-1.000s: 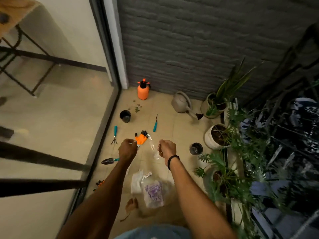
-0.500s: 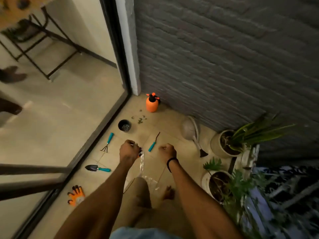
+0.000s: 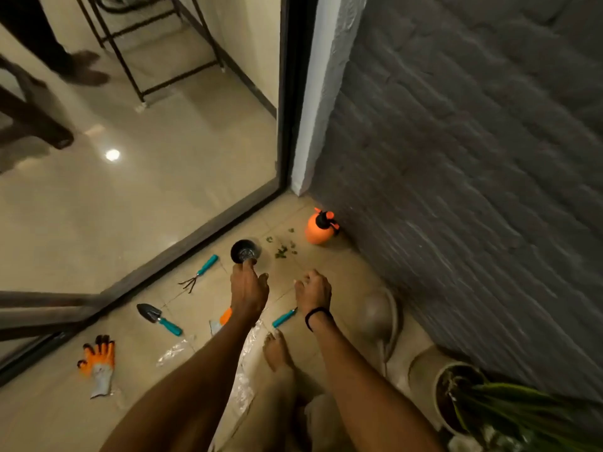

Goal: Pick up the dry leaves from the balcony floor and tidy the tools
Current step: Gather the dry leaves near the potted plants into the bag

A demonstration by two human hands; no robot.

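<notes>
So the dry leaves [image 3: 282,251] sit in a little scatter on the far part of the balcony floor [image 3: 346,272], between the small black pot [image 3: 244,251] and the orange sprayer [image 3: 318,230], nobody touching them. Left hand [image 3: 249,291] is stretched toward the pot. A clear plastic bag [image 3: 243,386] hangs under that forearm, but I can't tell if the grip is clamped on it. Right hand [image 3: 313,290] hovers beside it, grip loose, fingers lightly curled round nothing I can see. Hand rake [image 3: 199,274] and trowel [image 3: 158,318] lie to the left, and an orange glove [image 3: 98,363] lies near left.
</notes>
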